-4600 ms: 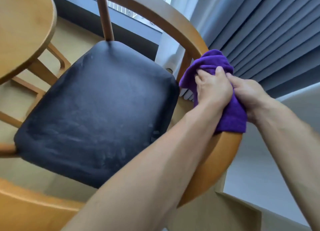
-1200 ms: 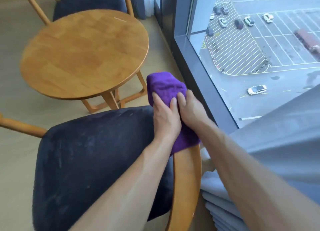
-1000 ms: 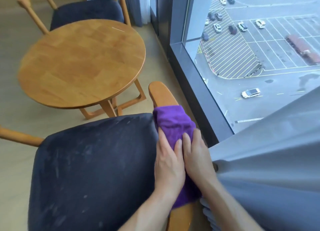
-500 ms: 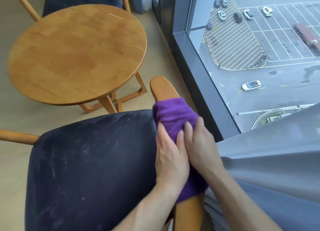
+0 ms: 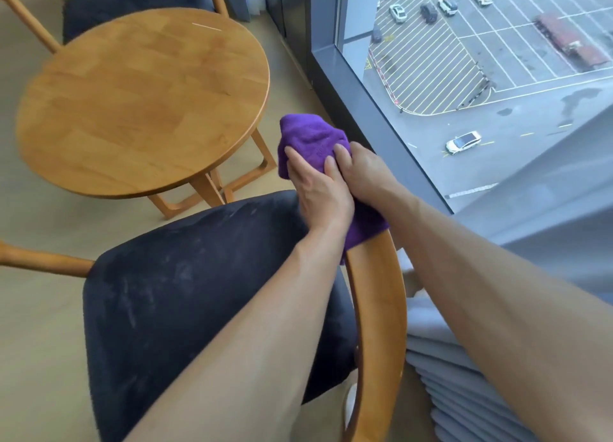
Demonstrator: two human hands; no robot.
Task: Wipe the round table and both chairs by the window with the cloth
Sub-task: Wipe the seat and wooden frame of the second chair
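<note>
- crumpled purple microfibre cloth (image 5: 311, 139) now covers the front tip of the curved wooden armrest (image 5: 378, 309); half a second ago that bare rounded tip showed beyond the cloth.
- left hand (image 5: 318, 189) and right hand (image 5: 365, 172), both gripping the cloth, have slid forward along the armrest, away from the body.
- more bare armrest wood now shows behind the hands.
- against 4.6 s ago: hands worked the back curve by the grey curtain; now at the front end beside the window.

Bright daylight from the window (image 5: 481, 76), soft shadows, slight motion blur, wide-angle bending at edges
</note>
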